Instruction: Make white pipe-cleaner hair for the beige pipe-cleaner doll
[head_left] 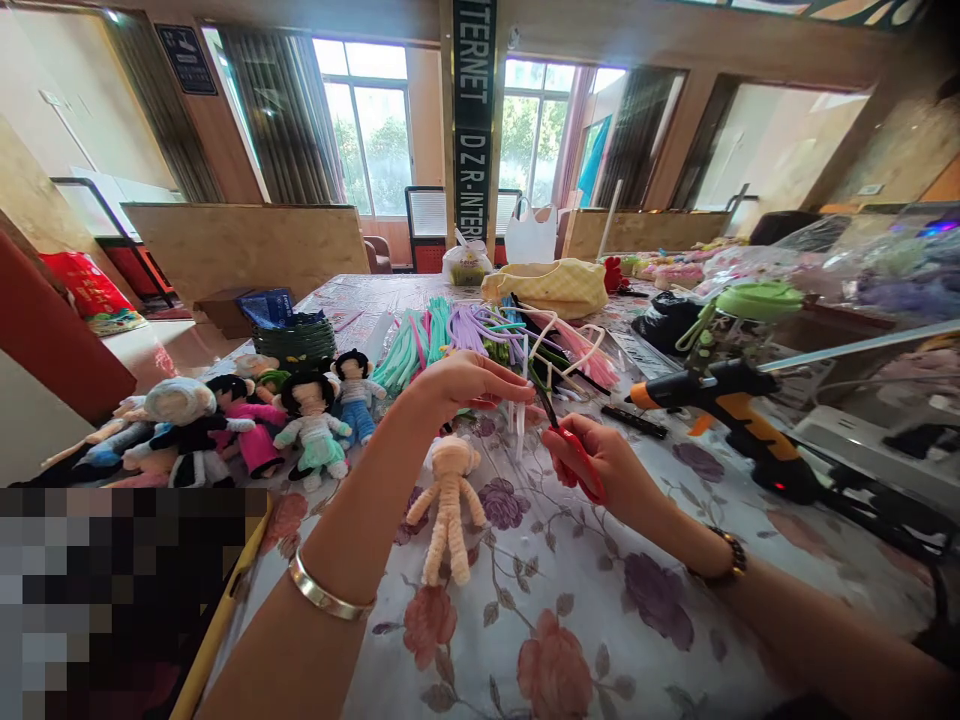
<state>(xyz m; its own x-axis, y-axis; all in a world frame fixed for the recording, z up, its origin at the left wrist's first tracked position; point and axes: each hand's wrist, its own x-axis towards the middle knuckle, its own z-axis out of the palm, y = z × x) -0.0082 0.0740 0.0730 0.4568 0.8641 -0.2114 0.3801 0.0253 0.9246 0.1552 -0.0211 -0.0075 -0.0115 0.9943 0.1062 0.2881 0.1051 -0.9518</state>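
My left hand (469, 385) is raised over the table, its fingers pinched on a white pipe cleaner (520, 428) that hangs down from them. My right hand (600, 462) grips red-handled scissors (574, 452) whose dark blades point up at the white strand just under my left fingers. A bare beige pipe-cleaner doll (448, 505) lies flat on the floral tablecloth (570, 620) below my left wrist. A silver bangle sits on my left forearm and a beaded bracelet on my right wrist.
Several finished dolls (247, 425) lie at the left. Bundles of coloured pipe cleaners (465, 340) are spread behind my hands. An orange and black glue gun (720, 400) stands on the right, near a green-lidded jar (750, 310). A yellow cloth (551, 285) and bags lie farther back.
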